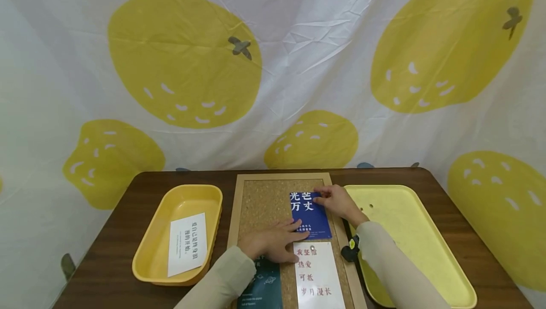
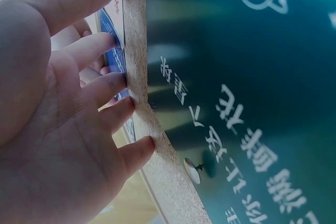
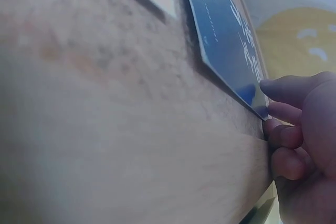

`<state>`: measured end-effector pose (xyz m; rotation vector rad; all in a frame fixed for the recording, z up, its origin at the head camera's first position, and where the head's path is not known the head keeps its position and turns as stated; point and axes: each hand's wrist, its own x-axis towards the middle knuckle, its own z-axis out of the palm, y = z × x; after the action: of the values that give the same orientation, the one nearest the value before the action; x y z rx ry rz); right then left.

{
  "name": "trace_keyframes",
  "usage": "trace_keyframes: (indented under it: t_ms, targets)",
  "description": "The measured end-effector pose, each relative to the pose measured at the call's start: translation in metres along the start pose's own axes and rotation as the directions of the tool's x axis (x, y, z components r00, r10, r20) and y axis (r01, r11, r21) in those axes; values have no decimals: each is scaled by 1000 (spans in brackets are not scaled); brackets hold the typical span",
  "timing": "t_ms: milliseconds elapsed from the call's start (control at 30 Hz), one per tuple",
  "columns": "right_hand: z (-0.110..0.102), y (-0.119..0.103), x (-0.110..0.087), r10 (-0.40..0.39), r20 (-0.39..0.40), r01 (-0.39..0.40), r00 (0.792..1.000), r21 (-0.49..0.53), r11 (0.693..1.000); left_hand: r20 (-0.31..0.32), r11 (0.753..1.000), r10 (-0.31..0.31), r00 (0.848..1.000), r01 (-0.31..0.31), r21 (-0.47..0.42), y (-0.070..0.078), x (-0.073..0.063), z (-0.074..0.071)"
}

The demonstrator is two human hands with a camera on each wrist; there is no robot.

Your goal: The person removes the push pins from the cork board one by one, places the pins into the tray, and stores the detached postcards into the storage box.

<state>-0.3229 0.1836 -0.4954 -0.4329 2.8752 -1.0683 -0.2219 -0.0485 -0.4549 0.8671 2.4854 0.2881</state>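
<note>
Corkboard (image 1: 262,204), framed: lay on the table (image 1: 111,261), landmark for all entries.
Blue card (image 1: 309,216): on the corkboard's upper right part; no pin could be seen in it.
Right grip (image 1: 339,200): at the corkboard's upper right; thumb and finger appeared to pinch the card's corner.
Left grip (image 1: 275,242): over the corkboard's middle; released, fingers spread, some resting on the blue card's lower part.
White card (image 1: 320,276): on the corkboard's lower right, a pin (image 1: 312,248) at its top.
Green card (image 1: 264,290): on the corkboard's lower left.
Yellow tray (image 1: 443,252): right of the corkboard, beneath the right sleeve (image 1: 392,257).

Risks, as judged: an uneven pull at the corner could have skewed the blue card; lifting both hands could have let it slide; the left thumb, near the white card's pin, could have dragged that card; the sleeve could have nudged the tray.
</note>
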Motion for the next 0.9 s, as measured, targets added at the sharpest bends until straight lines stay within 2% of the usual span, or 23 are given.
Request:
trace_keyframes:
  t_ms: [533,900]
  targets:
    - [1,-1,5,51,-16,-50,999,14,999,5,1000,-2,1000,2,-19,1,0,-1]
    - [0,-7,6,41,-2,-41,999,26,999,6,1000,-4,1000,4,-14,0,1,0]
